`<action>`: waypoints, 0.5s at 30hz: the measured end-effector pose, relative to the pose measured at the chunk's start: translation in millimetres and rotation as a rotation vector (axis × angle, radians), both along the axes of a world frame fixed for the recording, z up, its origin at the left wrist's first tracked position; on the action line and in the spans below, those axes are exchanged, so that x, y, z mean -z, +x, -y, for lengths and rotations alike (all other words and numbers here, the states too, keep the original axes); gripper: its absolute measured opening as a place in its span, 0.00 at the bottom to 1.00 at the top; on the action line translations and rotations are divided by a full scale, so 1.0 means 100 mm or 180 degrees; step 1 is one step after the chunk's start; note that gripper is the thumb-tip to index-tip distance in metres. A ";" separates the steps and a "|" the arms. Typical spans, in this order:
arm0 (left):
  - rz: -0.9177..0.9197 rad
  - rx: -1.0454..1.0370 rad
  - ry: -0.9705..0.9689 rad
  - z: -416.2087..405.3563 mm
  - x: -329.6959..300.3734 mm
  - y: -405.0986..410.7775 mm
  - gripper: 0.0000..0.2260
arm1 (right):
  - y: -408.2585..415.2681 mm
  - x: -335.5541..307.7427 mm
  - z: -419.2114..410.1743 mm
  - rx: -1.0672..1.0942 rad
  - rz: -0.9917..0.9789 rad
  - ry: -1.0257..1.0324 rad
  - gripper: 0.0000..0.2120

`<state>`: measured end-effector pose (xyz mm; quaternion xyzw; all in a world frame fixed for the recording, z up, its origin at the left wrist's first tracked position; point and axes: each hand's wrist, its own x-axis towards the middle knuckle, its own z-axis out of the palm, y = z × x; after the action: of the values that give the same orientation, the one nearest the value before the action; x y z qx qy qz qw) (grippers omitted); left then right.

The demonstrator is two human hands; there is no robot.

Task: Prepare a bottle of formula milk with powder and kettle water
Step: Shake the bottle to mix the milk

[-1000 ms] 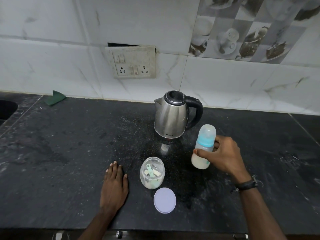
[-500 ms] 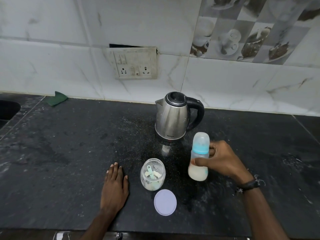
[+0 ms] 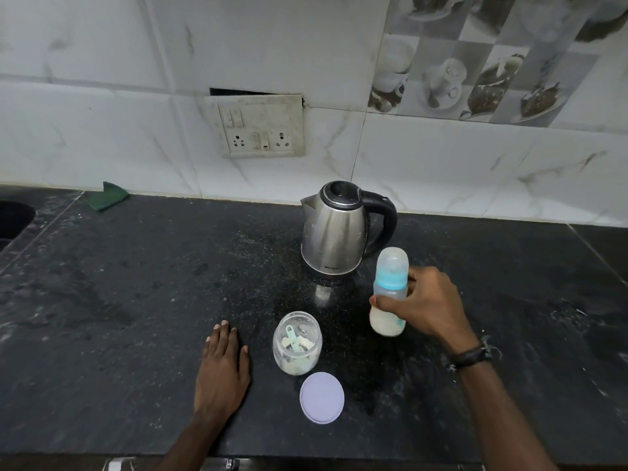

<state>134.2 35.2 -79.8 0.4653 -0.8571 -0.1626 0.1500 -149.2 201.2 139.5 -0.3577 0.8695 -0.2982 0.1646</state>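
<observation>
My right hand [image 3: 430, 304] grips a capped baby bottle [image 3: 389, 287] with a blue collar and white milk in its lower part, held upright just in front of and right of the steel kettle [image 3: 334, 229]. An open clear jar [image 3: 297, 343] with pale powder and a green scoop inside stands on the dark counter [image 3: 119, 300]. Its lilac lid [image 3: 321, 397] lies flat in front of it. My left hand [image 3: 222, 372] rests flat on the counter, left of the jar, with straight fingers.
A green cloth [image 3: 107, 196] lies at the back left by the wall. A sink edge [image 3: 15, 215] shows at the far left. A socket panel [image 3: 260, 127] sits on the tiled wall behind the kettle. White powder specks dot the counter around the kettle.
The bottle in my right hand has gone from tilted to upright and shifted slightly left. My left hand has stayed flat on the counter.
</observation>
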 end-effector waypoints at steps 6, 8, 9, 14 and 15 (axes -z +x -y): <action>-0.0004 0.0010 0.0018 0.00 0.01 0.00 0.28 | -0.03 -0.06 0.00 0.0086 -0.0335 0.0120 0.25; -0.0005 0.0010 0.0010 0.00 0.00 -0.01 0.28 | -0.03 -0.09 0.01 0.0062 -0.0044 0.0041 0.23; -0.0004 0.0012 0.0011 0.00 0.00 -0.01 0.28 | -0.03 -0.08 0.01 0.0013 0.0012 0.0069 0.22; -0.0017 0.0005 0.0022 0.00 0.00 0.00 0.29 | -0.04 -0.10 0.00 0.0058 0.0127 0.0097 0.23; -0.0014 0.0007 0.0024 -0.01 0.00 -0.01 0.29 | -0.06 -0.07 -0.01 0.0026 0.0158 0.0133 0.23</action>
<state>133.5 35.8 -79.4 0.4646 -0.8566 -0.1670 0.1500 -155.1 202.1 146.9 -0.3431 0.8727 -0.2894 0.1923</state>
